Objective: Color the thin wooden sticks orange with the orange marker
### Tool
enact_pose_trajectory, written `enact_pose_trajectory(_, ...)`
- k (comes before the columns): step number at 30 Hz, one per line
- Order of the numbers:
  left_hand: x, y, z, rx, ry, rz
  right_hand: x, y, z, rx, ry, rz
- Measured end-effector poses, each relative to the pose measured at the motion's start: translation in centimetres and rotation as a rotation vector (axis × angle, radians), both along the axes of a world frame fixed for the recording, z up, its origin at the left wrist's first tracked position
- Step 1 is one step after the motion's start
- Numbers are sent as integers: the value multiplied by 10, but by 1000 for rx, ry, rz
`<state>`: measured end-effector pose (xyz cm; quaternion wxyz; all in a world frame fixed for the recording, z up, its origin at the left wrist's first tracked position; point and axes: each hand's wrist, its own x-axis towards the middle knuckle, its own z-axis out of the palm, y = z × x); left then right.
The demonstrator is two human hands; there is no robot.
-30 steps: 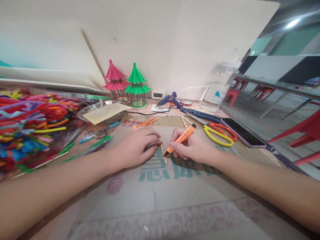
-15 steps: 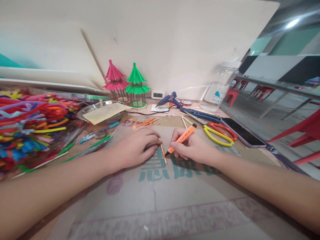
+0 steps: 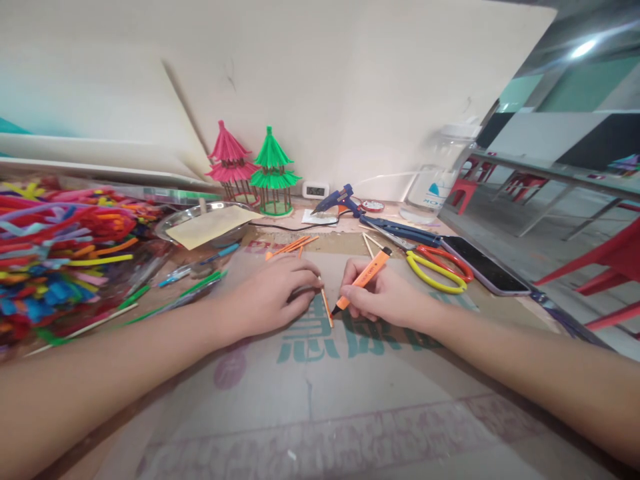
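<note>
My right hand [image 3: 377,293] is closed around an orange marker [image 3: 367,273], its dark tip pointing down and left at a thin wooden stick [image 3: 327,305]. Orange colour shows along part of that stick, which lies slanted on the plastic-covered board [image 3: 280,407]. My left hand [image 3: 280,293] rests on the board with fingers bent, its fingertips pressed on the stick's far end. Beyond my left hand lie several orange-coloured sticks [image 3: 295,244]. Past my right hand are a couple of plain sticks [image 3: 369,244].
Behind stand a pink pagoda model [image 3: 230,163], a green one [image 3: 273,172], a small clock [image 3: 315,190] and a blue glue gun [image 3: 340,198]. Scissors [image 3: 440,267], a phone [image 3: 483,263] and a water bottle [image 3: 433,177] are at right. Colourful pipe cleaners [image 3: 65,253] pile up at left.
The marker's tip has slid slightly toward me along the stick, and more orange shows near the stick's near end. My left hand has stayed in place.
</note>
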<state>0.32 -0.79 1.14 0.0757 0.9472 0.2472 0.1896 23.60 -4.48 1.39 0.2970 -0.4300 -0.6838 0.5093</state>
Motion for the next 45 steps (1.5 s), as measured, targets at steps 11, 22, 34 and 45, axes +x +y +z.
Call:
enact_pose_trajectory(11,-1,1,-1,-5,2,2,-1,-2,3,5,-8,23)
enact_pose_trajectory(22,0,0,1,1,8,-17,-1,-1,1,-3,80,-23)
enact_pose_trajectory(34,0,-1,2,-8,17,-1,-6,-4,4,43,-22,-51)
enact_pose_trajectory(45,0,0,0,-15,11,-5,-3,-5,6,14,-51,38)
